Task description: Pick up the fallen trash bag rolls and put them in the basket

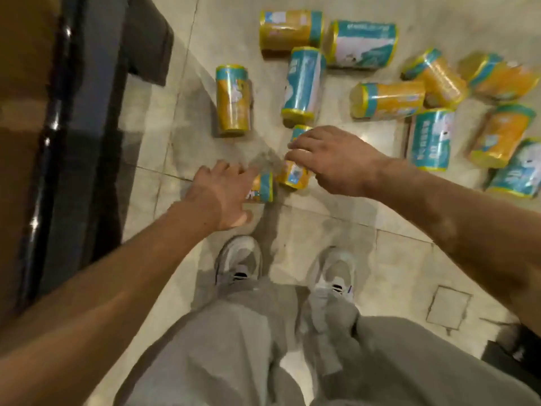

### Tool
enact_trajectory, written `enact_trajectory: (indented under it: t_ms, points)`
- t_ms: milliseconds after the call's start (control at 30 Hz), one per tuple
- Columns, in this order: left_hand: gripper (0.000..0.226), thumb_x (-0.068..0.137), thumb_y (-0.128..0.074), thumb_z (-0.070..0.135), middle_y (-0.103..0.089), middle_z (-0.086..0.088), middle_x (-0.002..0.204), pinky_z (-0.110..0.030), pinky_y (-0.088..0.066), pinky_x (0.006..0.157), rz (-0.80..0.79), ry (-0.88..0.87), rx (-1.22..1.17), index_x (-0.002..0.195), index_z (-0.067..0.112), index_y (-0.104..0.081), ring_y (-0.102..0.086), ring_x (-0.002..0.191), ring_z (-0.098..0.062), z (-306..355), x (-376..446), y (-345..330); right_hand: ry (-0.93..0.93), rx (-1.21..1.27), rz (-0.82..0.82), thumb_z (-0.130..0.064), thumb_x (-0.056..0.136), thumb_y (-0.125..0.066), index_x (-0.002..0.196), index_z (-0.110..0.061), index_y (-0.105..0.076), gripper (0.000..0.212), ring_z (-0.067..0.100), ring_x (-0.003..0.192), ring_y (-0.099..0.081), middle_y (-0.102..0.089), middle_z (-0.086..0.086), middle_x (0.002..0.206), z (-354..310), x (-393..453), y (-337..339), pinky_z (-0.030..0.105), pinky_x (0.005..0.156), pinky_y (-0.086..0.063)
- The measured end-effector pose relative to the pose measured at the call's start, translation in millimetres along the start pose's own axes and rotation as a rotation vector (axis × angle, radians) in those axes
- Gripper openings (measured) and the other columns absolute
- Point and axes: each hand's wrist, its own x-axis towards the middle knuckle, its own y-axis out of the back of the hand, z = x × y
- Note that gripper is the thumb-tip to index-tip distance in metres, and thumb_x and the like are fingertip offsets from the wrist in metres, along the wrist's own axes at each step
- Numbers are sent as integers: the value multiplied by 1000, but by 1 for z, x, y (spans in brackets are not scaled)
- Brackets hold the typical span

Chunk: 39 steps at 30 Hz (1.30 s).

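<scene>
Head view: both hands reach down spread-fingered, left hand [222,197] over one roll [262,187], right hand [330,159] seemingly cupping another roll [294,174] lying lengthwise away.

Left hand [222,197] covers most of one roll [262,187]; right hand [330,159] hides the middle of another [294,174]. Grip unclear under motion blur. Rightmost roll [516,172] is cut by the frame edge.

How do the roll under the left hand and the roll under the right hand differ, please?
The left roll is mostly hidden by the left hand, only one end showing; the right roll shows both ends past the right hand. The left roll lies nearer the shoes. Both are yellow with teal bands, lying on the floor.
</scene>
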Motion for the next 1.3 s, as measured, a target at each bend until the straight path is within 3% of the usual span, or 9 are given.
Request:
enact_trajectory:
  t_ms: [167,333,467,633,833,967,1100,1200,1300]
  points:
    - [97,67,-67,63,-48,-4,132,-45,-41,91,111,2,76,146,29,-23,-48,118,-30,-2,59,-77,163,-165,24,-6,73,-55,129,-7,-57,56,39,127,-53,-58,18,137,26,32,-76,52,112,-34]
    - [77,67,-70,52,-53,-3,117,-38,-42,76,260,-9,70,133,24,-42,-51,108,-29,-7,83,-95,228,-280,103,-19,79,-68,132,-14,-53,56,36,126,-51,-59,13,132,35,49,-101,51,116,-27]
    - [69,61,-71,47,-57,-4,105,-36,-43,63,288,-92,89,121,19,-51,-56,96,-29,-15,90,-88,218,-307,103,-29,77,-70,133,-15,-52,60,37,117,-54,-60,13,121,32,56,-95,51,109,-33]
    - [68,62,-71,47,-54,-2,107,-39,-50,72,266,-85,23,120,20,-48,-54,100,-27,-25,90,-78,61,-252,-13,-62,65,-79,130,-16,-52,84,33,99,-57,-56,12,113,30,58,-91,45,91,-45]
    - [74,63,-73,54,-54,0,113,-36,-50,75,186,-2,-10,124,25,-42,-59,94,-25,-25,74,-54,-118,-141,-40,-56,65,-81,125,-18,-49,79,30,98,-53,-52,11,113,17,43,-71,44,81,-51]
    - [76,64,-74,55,-54,0,114,-39,-49,81,276,-4,-46,127,26,-42,-60,99,-27,-22,27,-12,-248,-85,-28,-52,63,-78,125,-16,-53,76,35,96,-57,-53,16,114,1,12,-25,43,80,-48]
    - [70,63,-71,47,-54,1,111,-43,-50,83,303,9,-58,123,25,-44,-59,99,-27,-2,-50,71,-417,3,21,-46,62,-78,131,-16,-52,80,38,88,-60,-53,15,113,-29,-47,71,36,66,-37]
    - [71,67,-71,48,-58,-2,110,-36,-49,73,334,-21,-3,126,21,-45,-61,96,-27,20,-129,158,-503,97,78,-46,65,-77,133,-15,-52,79,39,98,-59,-52,17,117,-59,-106,173,40,74,-41]
    - [68,67,-70,49,-60,-1,109,-38,-52,74,382,-64,-14,124,22,-45,-62,96,-27,46,-220,258,-579,186,152,-44,65,-76,132,-16,-53,76,39,105,-58,-51,16,122,-94,-173,294,43,84,-46]
